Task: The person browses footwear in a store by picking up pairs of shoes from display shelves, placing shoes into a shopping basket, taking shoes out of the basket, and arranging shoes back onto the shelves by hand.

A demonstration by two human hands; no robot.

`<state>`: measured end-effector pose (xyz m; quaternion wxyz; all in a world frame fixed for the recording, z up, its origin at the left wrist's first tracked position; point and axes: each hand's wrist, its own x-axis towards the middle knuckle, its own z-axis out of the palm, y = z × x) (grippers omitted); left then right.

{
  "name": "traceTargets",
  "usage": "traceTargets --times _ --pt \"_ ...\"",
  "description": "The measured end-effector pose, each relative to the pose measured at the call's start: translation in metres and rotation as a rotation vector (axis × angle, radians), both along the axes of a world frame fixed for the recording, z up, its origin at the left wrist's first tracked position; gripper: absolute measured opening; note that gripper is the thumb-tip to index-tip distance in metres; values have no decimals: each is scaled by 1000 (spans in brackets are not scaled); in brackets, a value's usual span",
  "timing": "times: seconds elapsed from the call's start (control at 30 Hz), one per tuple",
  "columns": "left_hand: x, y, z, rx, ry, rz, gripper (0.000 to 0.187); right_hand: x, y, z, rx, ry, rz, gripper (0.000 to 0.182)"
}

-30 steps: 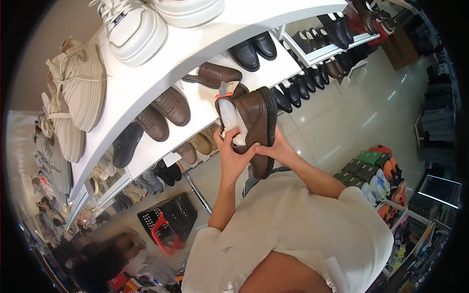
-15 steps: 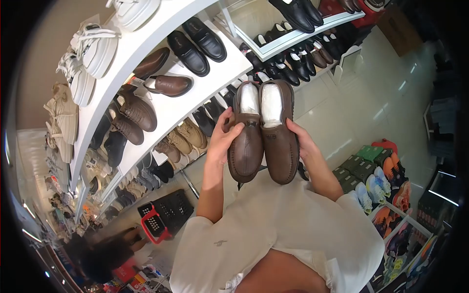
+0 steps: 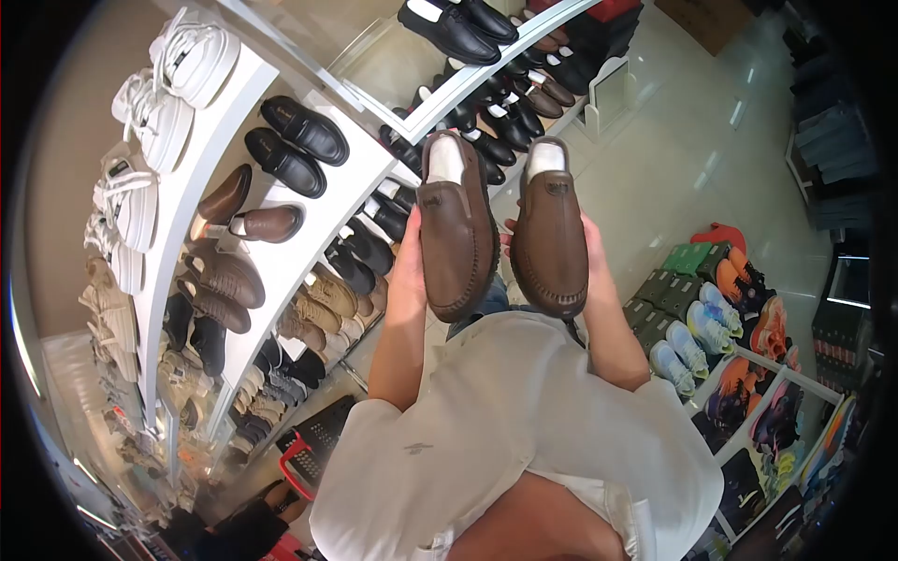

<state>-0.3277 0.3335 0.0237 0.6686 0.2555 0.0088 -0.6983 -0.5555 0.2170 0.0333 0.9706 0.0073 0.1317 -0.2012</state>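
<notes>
Two brown leather loafers stuffed with white paper are held up in front of my chest, toes toward me, with a gap between them. My left hand (image 3: 409, 262) grips the left loafer (image 3: 456, 243) along its outer side; most of its fingers are hidden behind the shoe. Around the right loafer (image 3: 550, 248) my right hand (image 3: 596, 257) is closed, its fingertips showing at the inner edge. A stitched seam runs round each toe, and a small emblem sits on each upper.
Curved white shelves (image 3: 323, 201) at left carry black loafers (image 3: 297, 140), brown shoes and white sneakers (image 3: 154, 122). More dark shoes line the rack ahead. At right stand shoe boxes (image 3: 659, 290) and colourful sneakers (image 3: 716, 313). A red-handled black basket (image 3: 323, 430) is on the lower left.
The loafers were close together and have moved apart, each turned slightly. My left thumb no longer lies across the left shoe's top. The shelves have shifted leftward in view.
</notes>
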Motion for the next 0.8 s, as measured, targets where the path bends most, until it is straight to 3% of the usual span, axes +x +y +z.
traceTargets --times 0.03,0.07,0.1,0.17,0.27,0.37,0.4,0.53,0.6,0.73,0.8 --pt "4 -11 -9 61 -13 21 63 -7 -4 0 -14 0 -14 58" --pt "3 -21 -19 41 -229 -10 68 -15 -7 -1 -55 9 -98 60" --pt "1 -36 -34 -73 -275 42 69 -24 -11 -2 -98 18 -181 61" --pt "-9 -65 -17 -178 -504 106 77 -41 -30 -5 -190 0 -216 62" --pt "-20 -109 -7 -4 -713 122 86 -49 -57 11 -332 138 -166 54" --pt "-31 -151 -10 -78 -760 61 80 -41 -82 -2 -445 224 -216 51" --pt "-36 -161 1 -31 -793 43 75 -29 -88 0 -371 55 -224 52" --pt "-32 -199 -13 84 -905 18 73 2 -115 21 -254 61 -166 62" --pt "-22 -210 -15 88 -988 -19 71 11 -123 31 -273 408 -216 76" --pt "10 -229 -8 34 -826 -73 65 12 -147 9 -360 362 -210 85" --pt "25 -238 -5 53 -734 -105 65 12 -158 -2 -406 602 -251 87"
